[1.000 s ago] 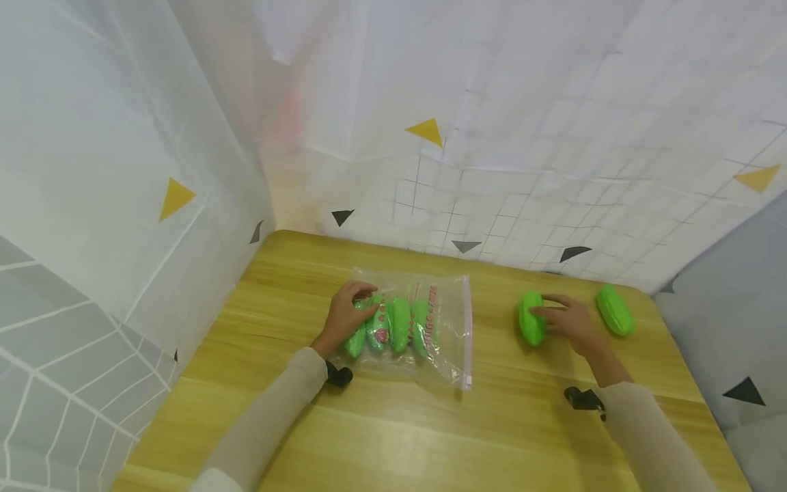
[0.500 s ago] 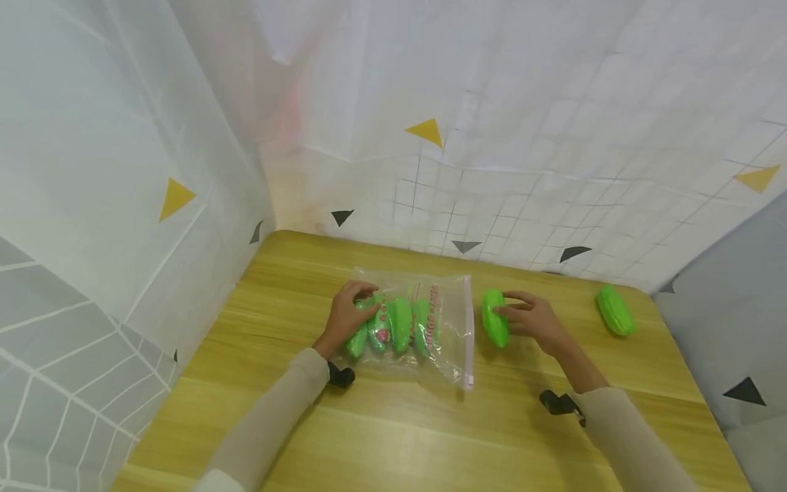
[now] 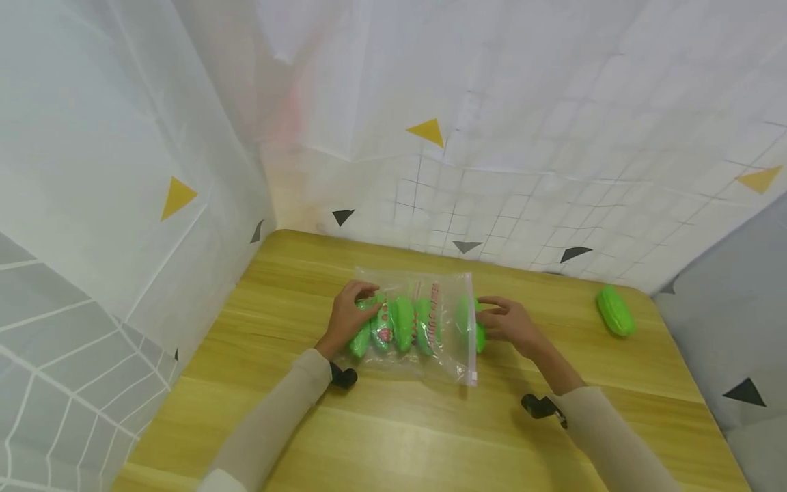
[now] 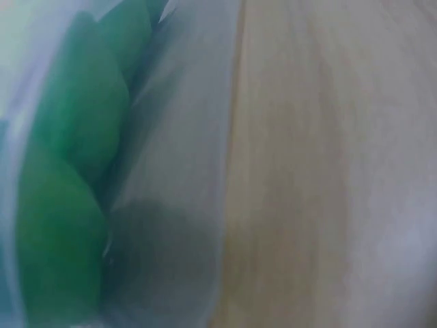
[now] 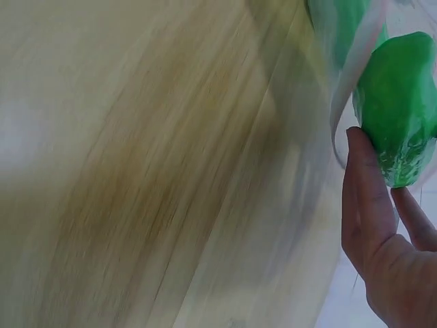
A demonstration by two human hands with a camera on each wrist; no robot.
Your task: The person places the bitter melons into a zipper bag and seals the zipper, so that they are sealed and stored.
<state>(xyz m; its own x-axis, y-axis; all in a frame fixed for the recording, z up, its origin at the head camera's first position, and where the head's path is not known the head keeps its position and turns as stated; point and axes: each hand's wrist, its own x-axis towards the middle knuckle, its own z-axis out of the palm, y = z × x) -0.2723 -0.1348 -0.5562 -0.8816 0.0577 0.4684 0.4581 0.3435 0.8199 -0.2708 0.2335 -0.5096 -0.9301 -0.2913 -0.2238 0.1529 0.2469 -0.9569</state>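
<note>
Beige sleeves point(image 3: 605, 437) reach over a wood-grained tabletop point(image 3: 369, 444). The left hand point(image 3: 346, 314) stays curved over one end of a clear plastic bag point(image 3: 453, 355) — whether it pinches the film I cannot tell. The right hand point(image 3: 509, 324) grips a green pod point(image 5: 396, 96) between its digits; half a second ago just outside the pinkish slider strip point(image 3: 471, 328), it is now partly behind the film at the mouth. Four glossy, elongated pods point(image 3: 402, 324) lie inside beneath red dots and lettering too small to read. A lone ridged pod point(image 3: 615, 311) rests well apart; beyond hangs white sheeting point(image 3: 522, 102) with yellow and dark triangles.
</note>
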